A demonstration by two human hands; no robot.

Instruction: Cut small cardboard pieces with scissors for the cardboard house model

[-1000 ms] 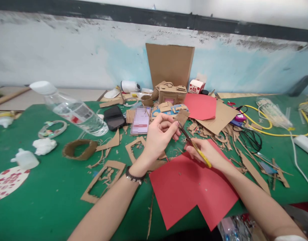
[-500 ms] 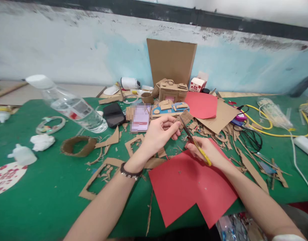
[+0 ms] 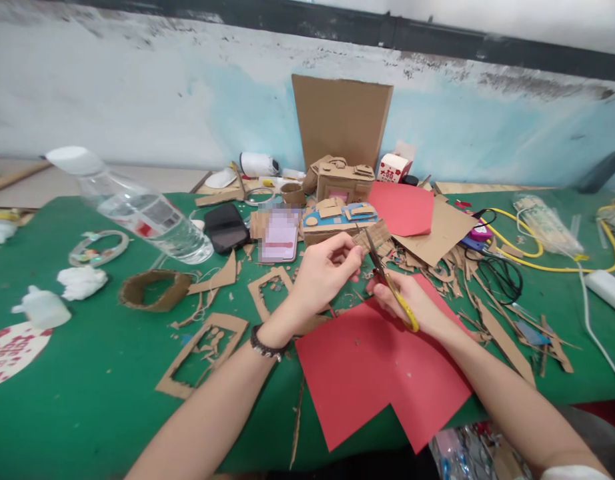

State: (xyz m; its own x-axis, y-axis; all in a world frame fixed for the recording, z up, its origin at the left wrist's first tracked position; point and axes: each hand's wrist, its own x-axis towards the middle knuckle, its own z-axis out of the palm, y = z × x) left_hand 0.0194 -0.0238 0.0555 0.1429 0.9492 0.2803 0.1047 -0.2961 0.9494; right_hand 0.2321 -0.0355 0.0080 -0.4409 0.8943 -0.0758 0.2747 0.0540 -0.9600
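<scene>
My left hand (image 3: pixel 336 261) pinches a small piece of brown cardboard (image 3: pixel 375 238) that sticks out past the fingertips. In my right hand (image 3: pixel 405 299) are scissors with yellow handles (image 3: pixel 405 309); their blades point up and away, apart at the tips, beside the cardboard. Both hands are above the near edge of a notched red sheet (image 3: pixel 360 373) lying on the green table (image 3: pixel 102 407). Just beyond them stands a blue and brown cardboard model (image 3: pixel 337 217).
A clear bottle (image 3: pixel 142 213) leans at the left, near a cardboard ring (image 3: pixel 155 291) and a cut-out frame (image 3: pixel 202 357). A phone (image 3: pixel 279 233) lies behind my left hand. Cardboard scraps and a yellow cable (image 3: pixel 552 267) spread at the right.
The cardboard piece has turned in my left hand and shows its ridged side more. The scissor blades have spread apart. My left wrist has shifted slightly right.
</scene>
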